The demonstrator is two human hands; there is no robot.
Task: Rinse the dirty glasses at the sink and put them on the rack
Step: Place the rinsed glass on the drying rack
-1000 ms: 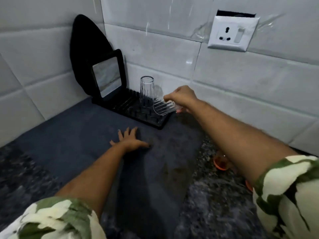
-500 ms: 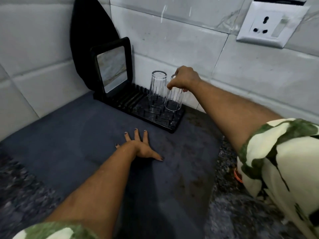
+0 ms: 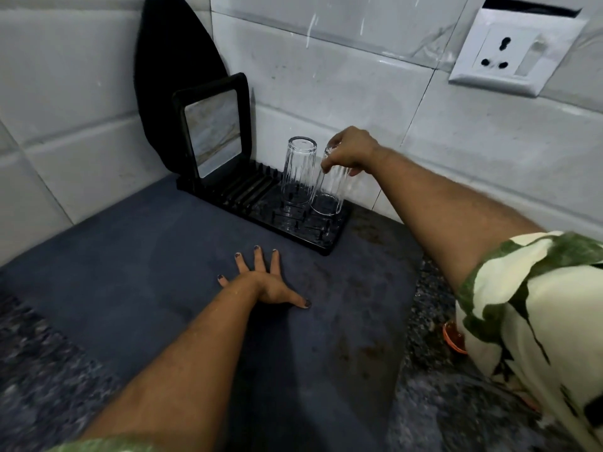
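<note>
A black drying rack [image 3: 329,241] stands on a dark blue mat [image 3: 163,272] against the tiled wall. One clear ribbed glass [image 3: 298,174] stands upside down on the rack. Right beside it, my right hand [image 3: 350,153] grips the base of a second clear glass [image 3: 328,194], which is upside down with its rim at the rack's pegs. Whether that rim rests on the rack I cannot tell. My left hand [image 3: 261,282] lies flat on the mat in front of the rack, fingers spread, holding nothing.
A black-framed mirror-like tray [image 3: 212,132] leans upright at the rack's left end, with a black oval board [image 3: 173,60] behind it. A white wall socket [image 3: 512,53] is at the upper right. A small orange object [image 3: 453,337] sits on the speckled counter by my right sleeve.
My right hand turned the second glass from lying sideways to upside down and lowered it onto the rack beside the first glass. My left hand stayed flat on the mat.
</note>
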